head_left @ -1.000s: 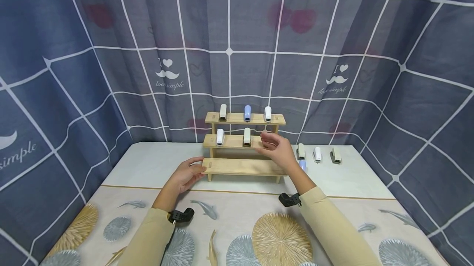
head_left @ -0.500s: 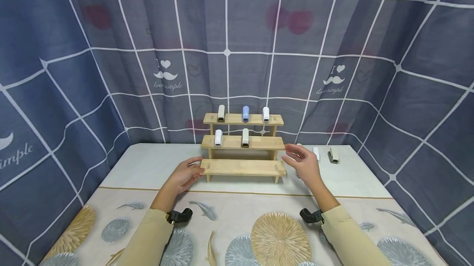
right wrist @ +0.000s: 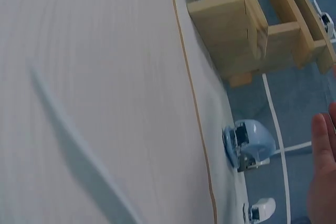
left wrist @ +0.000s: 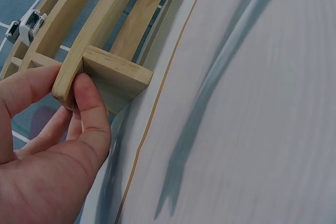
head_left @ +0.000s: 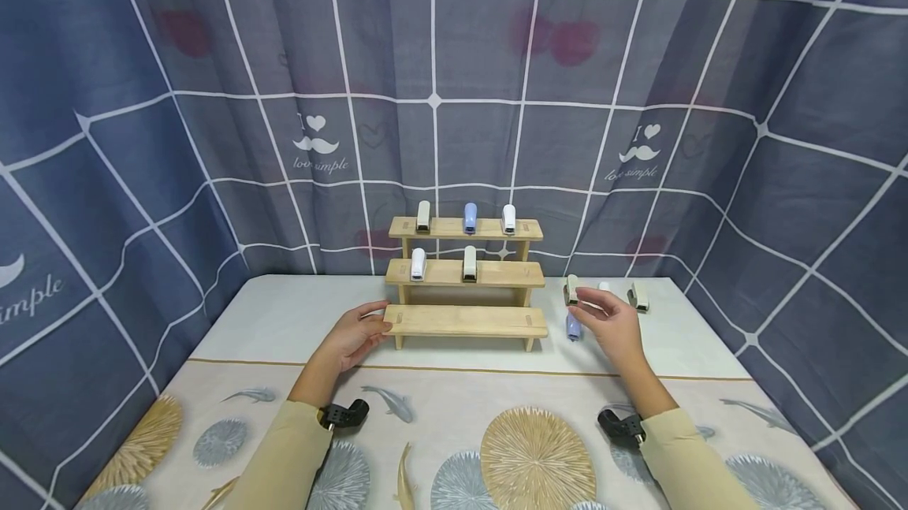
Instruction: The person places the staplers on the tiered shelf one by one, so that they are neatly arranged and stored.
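Note:
A three-tier wooden display stand (head_left: 464, 322) stands at the middle. My left hand (head_left: 352, 338) pinches the left end of its lowest board (left wrist: 71, 80) between thumb and fingers. My right hand (head_left: 615, 329) is right of the stand, fingertips right at a cream stapler (head_left: 571, 289) on the white tabletop, thumb and fingers apart. Just in front of that stapler lies a blue stapler (head_left: 573, 326). In the right wrist view only part of the right hand (right wrist: 323, 187) shows, at the right edge, and the cream stapler is out of sight.
The top tier bears cream (head_left: 423, 216), blue (head_left: 470, 218) and white (head_left: 508, 219) staplers. On the middle tier sit a white (head_left: 418, 266) and a cream stapler (head_left: 470, 265). Behind my right hand are a mostly hidden white stapler (head_left: 604, 286) and another cream stapler (head_left: 638, 297).
My right hand has moved right, from the middle tier to the cream stapler on the table, uncovering the blue one. The left hand has stayed on the lowest board.

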Tool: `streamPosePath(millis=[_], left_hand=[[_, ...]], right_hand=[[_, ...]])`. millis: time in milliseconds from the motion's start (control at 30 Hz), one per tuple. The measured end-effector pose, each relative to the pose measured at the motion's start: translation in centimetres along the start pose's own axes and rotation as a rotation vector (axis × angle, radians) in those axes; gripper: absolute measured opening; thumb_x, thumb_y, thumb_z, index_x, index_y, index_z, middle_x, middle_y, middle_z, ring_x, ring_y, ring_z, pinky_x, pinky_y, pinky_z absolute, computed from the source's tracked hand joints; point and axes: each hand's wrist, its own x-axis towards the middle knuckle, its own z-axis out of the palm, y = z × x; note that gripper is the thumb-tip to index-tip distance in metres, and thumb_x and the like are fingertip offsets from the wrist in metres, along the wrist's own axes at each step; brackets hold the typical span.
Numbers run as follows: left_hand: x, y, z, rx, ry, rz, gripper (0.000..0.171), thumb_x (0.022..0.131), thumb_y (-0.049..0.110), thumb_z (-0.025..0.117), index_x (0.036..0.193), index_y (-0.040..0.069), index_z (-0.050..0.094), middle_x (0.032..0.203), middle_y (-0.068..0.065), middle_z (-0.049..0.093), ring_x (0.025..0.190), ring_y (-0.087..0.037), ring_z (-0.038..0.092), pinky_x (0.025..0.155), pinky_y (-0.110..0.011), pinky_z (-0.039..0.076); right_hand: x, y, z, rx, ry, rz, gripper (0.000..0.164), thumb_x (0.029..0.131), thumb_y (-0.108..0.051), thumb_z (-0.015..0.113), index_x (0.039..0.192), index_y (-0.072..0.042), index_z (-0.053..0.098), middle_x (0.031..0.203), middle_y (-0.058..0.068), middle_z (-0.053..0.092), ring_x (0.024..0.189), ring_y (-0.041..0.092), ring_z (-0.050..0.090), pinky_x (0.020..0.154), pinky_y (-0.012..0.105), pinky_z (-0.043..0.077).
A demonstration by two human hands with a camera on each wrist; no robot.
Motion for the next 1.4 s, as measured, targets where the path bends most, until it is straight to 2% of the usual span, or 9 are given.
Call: streamPosePath(millis=[100, 300, 433, 667, 767, 1000, 1167, 1300, 1400], left_hand=[[0.0, 0.0, 0.0, 0.0, -0.001, 0.0, 0.069, 0.092, -0.008, 0.062, 0.155, -0.007, 0.033, 0.127, -0.02, 0.062, 0.093, -0.011, 0.068, 0.082, -0.021, 0.06], [0.1, -0.1, 0.1, -0.001, 0.011, -0.005, 0.068, 0.092, -0.009, 0.062, 0.154, -0.006, 0.035, 0.127, -0.022, 0.062, 0.094, -0.011, 0.069, 0.083, -0.022, 0.06], [0.1, -0.1, 0.1, -0.017, 0.011, -0.006, 0.069, 0.091, -0.011, 0.061, 0.154, -0.006, 0.035, 0.125, -0.019, 0.063, 0.094, -0.011, 0.069, 0.082, -0.021, 0.06], [0.1, -0.2, 0.2, -0.025, 0.012, -0.002, 0.069, 0.09, -0.011, 0.061, 0.154, -0.006, 0.035, 0.123, -0.016, 0.064, 0.093, -0.011, 0.069, 0.08, -0.02, 0.06], [0.1, -0.3, 0.1, -0.016, 0.007, 0.004, 0.069, 0.091, -0.01, 0.06, 0.155, -0.006, 0.034, 0.123, -0.016, 0.063, 0.093, -0.01, 0.069, 0.08, -0.019, 0.06], [0.2, -0.5, -0.1, -0.029, 0.0, 0.008, 0.069, 0.092, -0.01, 0.061, 0.155, -0.007, 0.033, 0.128, -0.02, 0.061, 0.094, -0.01, 0.069, 0.082, -0.019, 0.06], [0.2, -0.5, -0.2, -0.025, 0.014, -0.001, 0.069, 0.092, -0.009, 0.061, 0.155, -0.006, 0.034, 0.123, -0.016, 0.063, 0.092, -0.01, 0.069, 0.081, -0.019, 0.06], [0.1, -0.4, -0.2, -0.019, 0.012, -0.004, 0.069, 0.092, -0.009, 0.061, 0.155, -0.005, 0.035, 0.123, -0.015, 0.064, 0.092, -0.009, 0.069, 0.08, -0.018, 0.06], [0.1, -0.3, -0.1, -0.015, 0.004, -0.003, 0.069, 0.092, -0.008, 0.061, 0.155, -0.005, 0.034, 0.123, -0.016, 0.064, 0.092, -0.009, 0.068, 0.081, -0.019, 0.06]], right_hand=[[0.1, 0.4, -0.6, -0.011, 0.005, 0.0, 0.043, 0.084, 0.0, 0.081, 0.123, 0.01, 0.067, 0.128, 0.034, 0.064, 0.098, 0.002, 0.072, 0.088, 0.015, 0.058], [0.4, 1.2, -1.6, -0.117, -0.035, 0.038, 0.049, 0.085, -0.015, 0.084, 0.125, 0.007, 0.067, 0.132, 0.027, 0.065, 0.112, 0.019, 0.072, 0.091, 0.013, 0.056], [0.6, 1.6, -2.2, -0.18, -0.088, 0.086, 0.054, 0.086, -0.018, 0.084, 0.13, 0.006, 0.064, 0.136, 0.025, 0.063, 0.119, 0.028, 0.068, 0.094, 0.013, 0.055], [1.3, 2.0, -2.5, -0.164, -0.236, 0.124, 0.062, 0.085, -0.003, 0.081, 0.139, 0.011, 0.055, 0.145, 0.031, 0.053, 0.135, 0.047, 0.052, 0.109, 0.041, 0.051], [1.4, 1.4, -2.4, -0.186, -0.284, 0.153, 0.064, 0.085, -0.001, 0.08, 0.141, 0.012, 0.051, 0.148, 0.033, 0.049, 0.136, 0.051, 0.05, 0.108, 0.045, 0.051], [1.2, -0.7, -2.1, -0.218, -0.352, 0.183, 0.066, 0.085, -0.001, 0.08, 0.141, 0.015, 0.049, 0.145, 0.037, 0.049, 0.132, 0.055, 0.051, 0.103, 0.043, 0.056], [2.0, 1.7, -1.9, -0.243, -0.37, 0.214, 0.07, 0.083, -0.003, 0.083, 0.142, 0.012, 0.05, 0.144, 0.034, 0.052, 0.131, 0.05, 0.055, 0.104, 0.046, 0.056], [2.3, 2.6, -1.9, -0.263, -0.38, 0.237, 0.071, 0.081, -0.005, 0.085, 0.143, 0.008, 0.051, 0.141, 0.033, 0.056, 0.126, 0.046, 0.059, 0.099, 0.034, 0.058], [2.4, 3.1, -1.9, -0.278, -0.379, 0.23, 0.073, 0.079, -0.007, 0.087, 0.142, 0.007, 0.053, 0.139, 0.031, 0.058, 0.124, 0.043, 0.061, 0.097, 0.032, 0.059]])
